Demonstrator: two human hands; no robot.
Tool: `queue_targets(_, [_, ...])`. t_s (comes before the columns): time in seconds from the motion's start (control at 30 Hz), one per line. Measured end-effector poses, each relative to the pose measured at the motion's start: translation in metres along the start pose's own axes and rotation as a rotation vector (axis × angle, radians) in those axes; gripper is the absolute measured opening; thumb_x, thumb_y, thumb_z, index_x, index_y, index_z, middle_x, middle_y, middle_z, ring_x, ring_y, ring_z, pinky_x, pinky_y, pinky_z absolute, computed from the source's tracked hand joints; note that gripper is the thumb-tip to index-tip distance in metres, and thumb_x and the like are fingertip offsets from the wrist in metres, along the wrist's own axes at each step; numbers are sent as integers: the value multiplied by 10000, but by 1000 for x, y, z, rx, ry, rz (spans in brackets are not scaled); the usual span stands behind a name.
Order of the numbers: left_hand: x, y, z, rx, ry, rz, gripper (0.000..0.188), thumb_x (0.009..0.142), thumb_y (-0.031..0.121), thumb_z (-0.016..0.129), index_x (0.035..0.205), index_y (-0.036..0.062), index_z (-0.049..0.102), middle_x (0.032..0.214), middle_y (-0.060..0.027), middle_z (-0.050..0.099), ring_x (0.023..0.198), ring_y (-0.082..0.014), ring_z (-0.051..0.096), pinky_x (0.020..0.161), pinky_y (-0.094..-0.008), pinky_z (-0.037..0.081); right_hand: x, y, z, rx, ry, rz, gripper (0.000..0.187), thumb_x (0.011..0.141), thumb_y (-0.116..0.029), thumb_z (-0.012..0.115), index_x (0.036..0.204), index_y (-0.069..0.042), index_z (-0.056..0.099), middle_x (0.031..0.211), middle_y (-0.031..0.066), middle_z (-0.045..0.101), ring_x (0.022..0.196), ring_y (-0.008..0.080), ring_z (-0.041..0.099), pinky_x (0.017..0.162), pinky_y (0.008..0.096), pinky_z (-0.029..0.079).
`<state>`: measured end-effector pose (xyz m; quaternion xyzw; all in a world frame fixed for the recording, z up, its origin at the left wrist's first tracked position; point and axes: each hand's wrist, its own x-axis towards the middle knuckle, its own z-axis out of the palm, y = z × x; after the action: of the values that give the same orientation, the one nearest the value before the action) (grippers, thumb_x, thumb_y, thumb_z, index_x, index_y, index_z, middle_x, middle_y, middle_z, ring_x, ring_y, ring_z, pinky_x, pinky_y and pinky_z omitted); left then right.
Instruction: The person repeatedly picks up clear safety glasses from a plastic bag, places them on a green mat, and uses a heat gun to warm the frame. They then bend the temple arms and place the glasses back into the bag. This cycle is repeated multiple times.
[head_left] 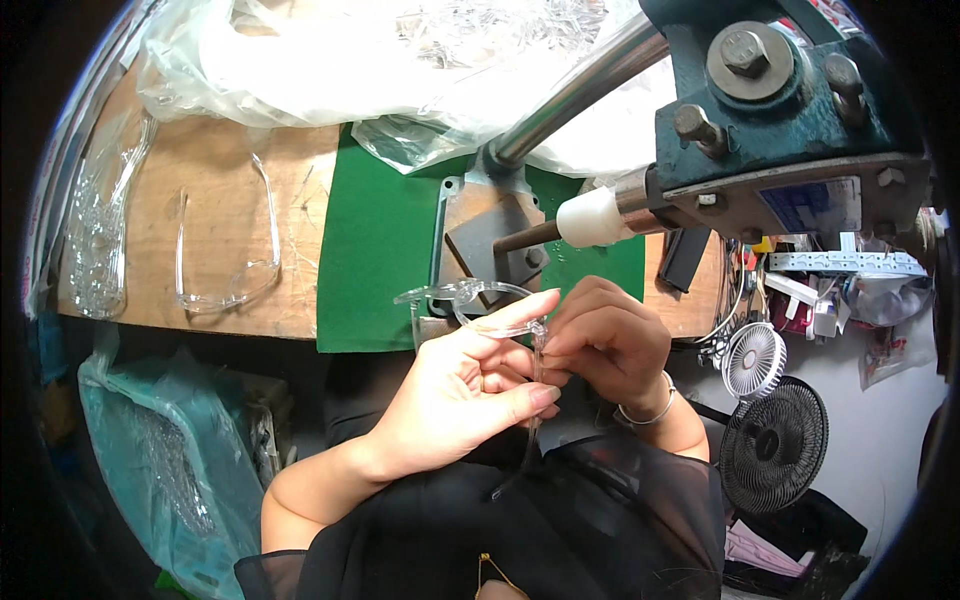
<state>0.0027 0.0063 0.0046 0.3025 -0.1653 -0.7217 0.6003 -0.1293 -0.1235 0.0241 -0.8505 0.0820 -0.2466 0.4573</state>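
My left hand (440, 400) holds a clear plastic eyeglass frame (432, 293), fingers behind it and thumb pressed against one temple arm (536, 430), which hangs down toward my lap. My right hand (610, 335) is closed, its thumb and fingertips pinched together at the hinge end of that temple arm. Anything small between those fingertips is hidden. Just beyond my hands stands a press with a metal base plate (490, 215) and a slim rod (525, 237) set in a white plastic collar (588, 218).
A green mat (370, 240) lies under the press. Another clear eyeglass frame (230, 302) and bagged clear parts (105, 230) lie on the wooden table at left. A teal bag-lined bin (150, 440) stands below. The teal press head (790, 110) overhangs at right, above fans (775, 445).
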Motion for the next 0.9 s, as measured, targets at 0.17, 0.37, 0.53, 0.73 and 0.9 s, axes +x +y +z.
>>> queue_targets(0.17, [3, 1, 1, 28, 22, -8, 686, 759, -78, 619, 1353, 11, 288, 884, -121, 632, 739, -166, 639, 682, -245, 523, -6, 3, 1, 135, 5, 104, 121, 719, -29, 688, 798, -46, 598, 756, 43, 574, 698, 171, 549, 637, 261, 449])
queue_targets(0.37, [2, 1, 2, 37, 30, 7, 678, 762, -79, 617, 1351, 6, 290, 890, -129, 631, 754, -173, 640, 693, -251, 526, -9, 2, 4, 128, 25, 141, 123, 726, -20, 682, 810, -46, 595, 764, 42, 569, 695, 169, 537, 628, 257, 440])
queue_targets(0.53, [0, -3, 0, 38, -2, -3, 666, 776, -83, 600, 1356, 26, 293, 922, -136, 629, 800, -186, 640, 727, -265, 530, -8, 2, 3, 120, 39, 93, 128, 707, -13, 694, 803, -49, 618, 746, 42, 583, 687, 165, 538, 612, 259, 436])
queue_targets(0.73, [-3, -2, -2, 24, -18, -16, 673, 780, -84, 594, 1364, 46, 286, 932, -141, 627, 814, -191, 638, 736, -272, 531, -7, 1, 4, 148, 21, 102, 141, 696, -12, 702, 809, -49, 628, 741, 43, 589, 679, 166, 537, 609, 261, 434])
queue_targets(0.9, [-1, 2, 2, -81, -20, -53, 703, 770, -68, 615, 1372, 54, 272, 927, -141, 624, 794, -185, 635, 717, -271, 528, -12, 2, 5, 133, 77, 57, 119, 719, -34, 688, 814, -34, 617, 739, 43, 590, 683, 172, 542, 633, 264, 427])
